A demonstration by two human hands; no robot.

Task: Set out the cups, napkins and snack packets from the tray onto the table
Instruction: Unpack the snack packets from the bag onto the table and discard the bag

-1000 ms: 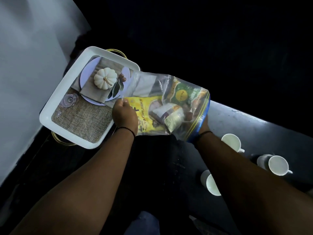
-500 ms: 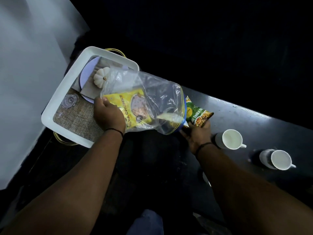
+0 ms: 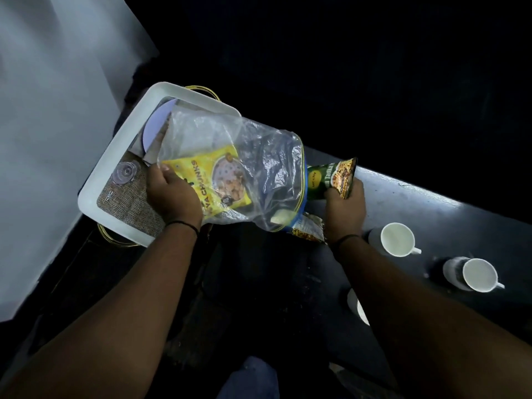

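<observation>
My left hand (image 3: 172, 194) grips the closed end of a clear zip bag (image 3: 259, 168), holding it tilted over the white tray (image 3: 115, 168). A yellow snack packet (image 3: 213, 180) is still inside the bag. My right hand (image 3: 344, 207) is shut on a green snack packet (image 3: 331, 178) just outside the bag's blue-edged mouth. Another packet (image 3: 308, 228) sticks out of the mouth below it. Two white cups (image 3: 397, 239) (image 3: 479, 275) stand on the dark table (image 3: 417, 197) to the right; a third cup (image 3: 357, 308) shows partly behind my right forearm.
The tray has gold wire handles (image 3: 115, 237) and a printed picture on its floor. It sits at the table's left end beside a pale wall (image 3: 43, 110). Beyond the table all is dark. Blue cloth (image 3: 250, 378) shows at the bottom.
My right hand has pulled the green packet further out of the bag and raised it. A second packet now pokes from the bag's mouth. The bag has emptied and slackened.
</observation>
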